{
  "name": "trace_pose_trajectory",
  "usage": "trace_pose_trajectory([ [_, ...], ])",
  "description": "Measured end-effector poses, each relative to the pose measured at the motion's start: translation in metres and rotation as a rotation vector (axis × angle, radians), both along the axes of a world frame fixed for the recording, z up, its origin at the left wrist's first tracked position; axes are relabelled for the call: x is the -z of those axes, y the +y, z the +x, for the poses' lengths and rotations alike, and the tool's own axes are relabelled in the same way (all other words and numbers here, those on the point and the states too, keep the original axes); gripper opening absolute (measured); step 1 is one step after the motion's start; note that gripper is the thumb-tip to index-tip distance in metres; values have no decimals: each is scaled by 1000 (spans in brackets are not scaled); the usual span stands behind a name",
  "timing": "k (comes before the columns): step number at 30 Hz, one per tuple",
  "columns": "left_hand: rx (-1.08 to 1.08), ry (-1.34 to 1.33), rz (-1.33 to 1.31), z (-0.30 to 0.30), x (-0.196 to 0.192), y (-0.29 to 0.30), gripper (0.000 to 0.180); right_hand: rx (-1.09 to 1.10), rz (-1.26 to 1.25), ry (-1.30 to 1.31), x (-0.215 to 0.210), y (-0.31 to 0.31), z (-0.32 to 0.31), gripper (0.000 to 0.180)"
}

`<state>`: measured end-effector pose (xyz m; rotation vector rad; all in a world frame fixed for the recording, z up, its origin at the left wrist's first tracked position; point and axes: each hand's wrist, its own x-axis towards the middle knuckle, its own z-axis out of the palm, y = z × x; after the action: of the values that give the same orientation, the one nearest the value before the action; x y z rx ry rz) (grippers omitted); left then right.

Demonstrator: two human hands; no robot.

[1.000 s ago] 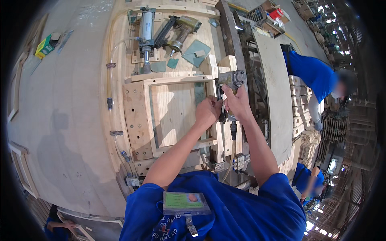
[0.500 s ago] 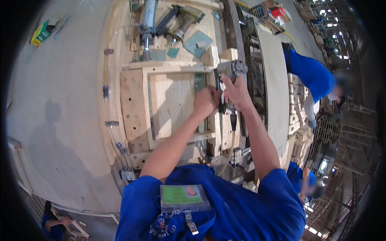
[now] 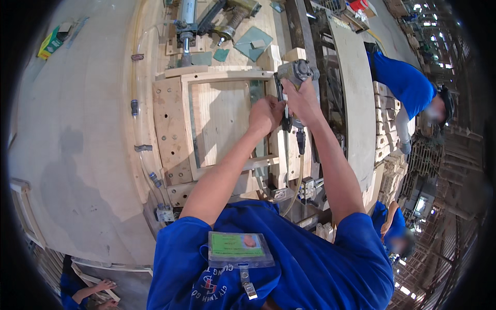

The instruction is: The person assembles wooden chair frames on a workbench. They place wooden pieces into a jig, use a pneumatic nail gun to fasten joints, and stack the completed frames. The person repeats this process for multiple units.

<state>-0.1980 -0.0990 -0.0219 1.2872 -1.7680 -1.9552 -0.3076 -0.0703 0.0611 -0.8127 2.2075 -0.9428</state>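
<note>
My right hand (image 3: 305, 99) grips a pneumatic nail gun (image 3: 295, 73) by its handle. The gun stands at the right rail of a pale rectangular wooden frame (image 3: 227, 76), close to the far right corner. From its lower end an air hose (image 3: 300, 178) runs back toward me. My left hand (image 3: 267, 113) is closed at the same rail, right beside the gun's long dark magazine. What its fingers hold, if anything, is hidden. The frame lies in a wooden jig (image 3: 168, 132) around a pale wooden panel.
Beyond the frame lie a second air tool (image 3: 235, 23), an air cylinder (image 3: 186, 20) and green sheet scraps (image 3: 253, 44). A dark metal beam (image 3: 299, 31) runs along the right. Co-workers in blue (image 3: 400, 80) bend over stacked wood pieces (image 3: 385, 121). A green-yellow box (image 3: 50, 44) sits far left.
The whole view has shifted, so the bench appears slightly higher. Both hands and the nail gun stay at the same rail. At lower left another person's hands show farther out.
</note>
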Motion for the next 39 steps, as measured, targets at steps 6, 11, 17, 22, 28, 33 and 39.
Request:
trace_pose_trajectory([
  [6, 31, 76, -212, 24, -39, 25, 39, 289, -180, -375, -23, 41, -11, 23],
  [11, 115, 98, -331, 43, -76, 47, 63, 376, -339, -486, -48, 52, -2, 25],
  [17, 110, 166, -567, 72, -93, 32, 70, 317, -570, -662, -59, 40, 16, 26],
  [22, 110, 139, -537, 87, -94, 12, 55, 193, -625, -681, -63, 27, 39, 30],
  [28, -24, 132, -579, 110, -105, -9, 70, 78, -567, -699, -57, 5, 58, 27],
  [33, -91, 47, -571, 117, -113, -25, 58, 0, -574, -695, -65, -14, 76, 28],
  [39, -65, -13, -580, 124, -123, -54, 37, -54, -582, -748, -83, -47, 77, 28],
])
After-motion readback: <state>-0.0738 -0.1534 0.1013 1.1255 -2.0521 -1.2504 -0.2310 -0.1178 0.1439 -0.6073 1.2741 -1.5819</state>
